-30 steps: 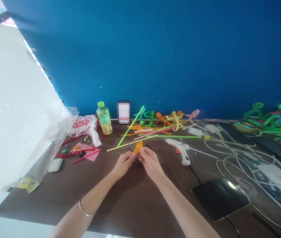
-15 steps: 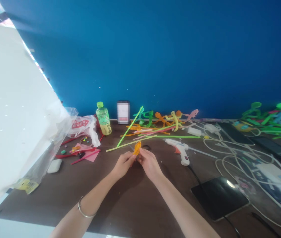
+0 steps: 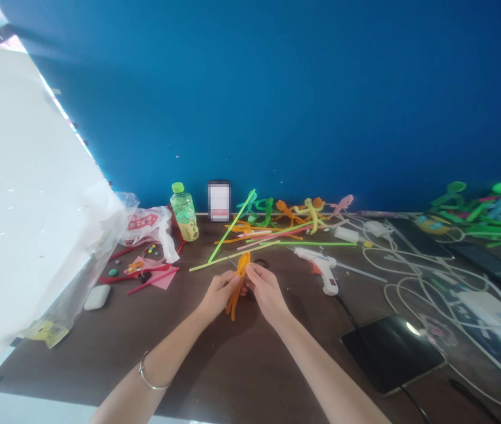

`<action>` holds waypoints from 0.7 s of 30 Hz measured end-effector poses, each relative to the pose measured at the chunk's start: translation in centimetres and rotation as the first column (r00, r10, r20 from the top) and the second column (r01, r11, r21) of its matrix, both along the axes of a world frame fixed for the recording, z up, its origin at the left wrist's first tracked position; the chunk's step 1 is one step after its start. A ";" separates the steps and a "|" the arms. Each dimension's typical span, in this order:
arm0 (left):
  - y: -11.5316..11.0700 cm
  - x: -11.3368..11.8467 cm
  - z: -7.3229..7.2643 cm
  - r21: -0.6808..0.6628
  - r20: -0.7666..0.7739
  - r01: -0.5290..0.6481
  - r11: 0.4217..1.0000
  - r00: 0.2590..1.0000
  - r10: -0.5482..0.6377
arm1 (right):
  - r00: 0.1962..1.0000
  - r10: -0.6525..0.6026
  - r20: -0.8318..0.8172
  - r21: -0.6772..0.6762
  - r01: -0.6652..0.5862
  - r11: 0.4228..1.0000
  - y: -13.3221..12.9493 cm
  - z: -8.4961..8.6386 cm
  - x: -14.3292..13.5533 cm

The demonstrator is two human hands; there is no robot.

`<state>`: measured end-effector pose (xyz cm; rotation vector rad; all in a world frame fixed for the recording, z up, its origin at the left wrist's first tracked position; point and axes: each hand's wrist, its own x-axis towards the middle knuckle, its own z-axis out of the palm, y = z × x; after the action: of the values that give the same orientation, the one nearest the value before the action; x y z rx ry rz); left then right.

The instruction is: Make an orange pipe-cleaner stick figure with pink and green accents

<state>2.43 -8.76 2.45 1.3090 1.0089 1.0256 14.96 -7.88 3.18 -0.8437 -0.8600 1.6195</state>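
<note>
Both hands meet over the middle of the table around an orange pipe cleaner (image 3: 234, 300), bent into a loop at its top with loose strands hanging below. My left hand (image 3: 221, 292) is closed on it from the left. From the right, my right hand (image 3: 266, 287) pinches the loop near its side; some fingertips are hidden behind it. Just beyond the hands lie scissors (image 3: 260, 263), partly covered. Straight green pipe cleaners (image 3: 231, 227) and several bent figures, among them a yellow one (image 3: 313, 215), lie along the wall.
A drink bottle (image 3: 185, 213) and a phone (image 3: 219, 201) stand at the back. Right of my hands are a glue gun (image 3: 321, 265), a black tablet (image 3: 392, 353) and tangled white cables (image 3: 392, 294). Plastic bags (image 3: 144, 227), pink paper (image 3: 162, 274) and a white case (image 3: 97, 296) are leftward.
The orange pipe cleaner has turned in my fingers, so its loose strands now show hanging below the hands. Both arms stay almost in place.
</note>
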 end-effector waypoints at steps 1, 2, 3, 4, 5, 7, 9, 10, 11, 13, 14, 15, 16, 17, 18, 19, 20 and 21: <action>0.1 0.0 -0.2 0.030 -0.004 -0.014 0.999 1.000 0.014 | 1.000 -0.002 -0.014 0.001 0.002 1.000 0.0 0.1 0.0; 0.1 -0.1 -0.3 0.067 -0.017 -0.031 0.997 0.999 0.032 | 1.000 -0.008 -0.030 0.002 0.008 1.000 0.0 0.2 0.0; 0.2 -0.1 -0.4 0.103 -0.034 -0.047 0.994 0.998 0.051 | 0.999 -0.018 -0.050 0.001 0.018 1.000 0.0 0.3 0.1; 0.3 -0.2 -0.5 0.137 -0.057 -0.065 0.988 0.996 0.073 | 0.997 -0.027 -0.075 -0.004 0.027 1.000 0.0 0.4 0.2; 0.3 -0.3 -0.5 0.170 -0.083 -0.089 0.982 0.991 0.104 | 0.994 -0.036 -0.104 -0.017 0.034 0.999 0.0 0.4 0.3; 0.3 -0.4 -0.5 0.240 -0.141 -0.140 0.961 0.974 0.177 | 0.985 -0.032 -0.171 -0.070 0.021 0.997 0.0 0.4 0.5; 0.3 -0.5 -0.4 0.304 -0.201 -0.166 0.938 0.951 0.234 | 0.972 0.006 -0.233 -0.133 -0.038 0.990 0.0 0.5 0.6; 0.3 -0.6 -0.4 0.323 -0.219 -0.167 0.932 0.945 0.245 | 0.965 0.032 -0.260 -0.154 -0.074 0.985 0.0 0.6 0.6; 0.3 -0.6 -0.4 0.331 -0.229 -0.160 0.930 0.942 0.243 | 0.958 0.056 -0.282 -0.165 -0.106 0.981 0.0 0.6 0.7; 0.3 -0.6 -0.4 0.327 -0.238 -0.146 0.934 0.943 0.231 | 0.946 0.089 -0.311 -0.167 -0.147 0.975 0.0 0.7 0.7; 0.4 -0.7 -0.5 0.320 -0.242 -0.143 0.936 0.943 0.227 | 0.942 0.099 -0.321 -0.166 -0.159 0.973 0.1 0.8 0.8; 0.3 -0.7 -0.5 0.314 -0.248 -0.139 0.939 0.943 0.222 | 0.938 0.109 -0.330 -0.168 -0.171 0.971 0.1 0.8 0.8; 0.3 -0.7 -0.5 0.308 -0.255 -0.134 0.942 0.942 0.218 | 0.934 0.119 -0.337 -0.172 -0.186 0.968 0.2 0.8 0.9; 0.3 -0.7 -0.5 0.305 -0.260 -0.131 0.944 0.942 0.214 | 0.930 0.131 -0.345 -0.176 -0.201 0.964 0.2 0.7 0.9; 0.3 -0.7 -0.5 0.300 -0.264 -0.126 0.946 0.941 0.210 | 0.924 0.142 -0.354 -0.181 -0.217 0.959 0.2 0.7 1.0; 0.3 -0.7 -0.5 0.294 -0.265 -0.122 0.948 0.942 0.204 | 0.920 0.151 -0.363 -0.186 -0.230 0.955 0.3 0.7 1.0; 0.3 -0.7 -0.5 0.287 -0.263 -0.119 0.950 0.944 0.198 | 0.915 0.156 -0.372 -0.193 -0.240 0.951 0.3 0.7 1.0; 0.3 -0.7 -0.5 0.280 -0.259 -0.117 0.953 0.946 0.193 | 0.911 0.156 -0.381 -0.202 -0.247 0.948 0.3 0.6 1.1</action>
<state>1.76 -8.44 1.97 1.6485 1.2415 1.1414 16.03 -7.54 3.79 -0.6056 -0.5023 2.0197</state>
